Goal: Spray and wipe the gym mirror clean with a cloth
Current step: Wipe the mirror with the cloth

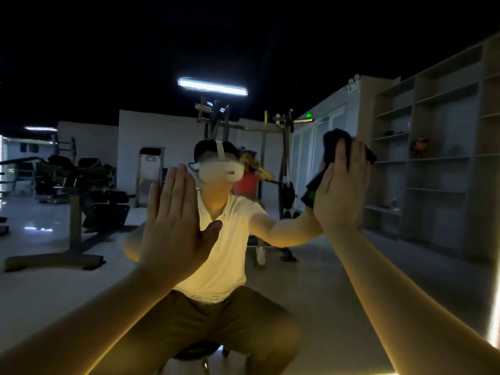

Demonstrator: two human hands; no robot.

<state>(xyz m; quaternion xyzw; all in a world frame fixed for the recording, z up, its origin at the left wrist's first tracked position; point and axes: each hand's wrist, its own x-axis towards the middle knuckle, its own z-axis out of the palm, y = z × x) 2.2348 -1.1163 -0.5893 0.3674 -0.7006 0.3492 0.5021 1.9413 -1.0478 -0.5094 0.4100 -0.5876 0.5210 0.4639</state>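
The gym mirror [81, 280] fills the whole view in front of me and shows my own seated reflection. My left hand [176, 226] lies flat against the glass, fingers straight and together, thumb out to the right. Higher up on the right, my right hand [342, 185] presses a dark cloth [331, 143] against the mirror with straight fingers. The cloth sticks out above my fingertips and at both sides of the palm. No spray bottle is in view.
A lit strip [491, 334] runs along the mirror's right edge. Reflected behind me are weight machines [81, 180] at left, a rack [270, 125] in the middle, empty shelving [433, 158] at right, another person [249, 177], and the stool [197, 350] under me.
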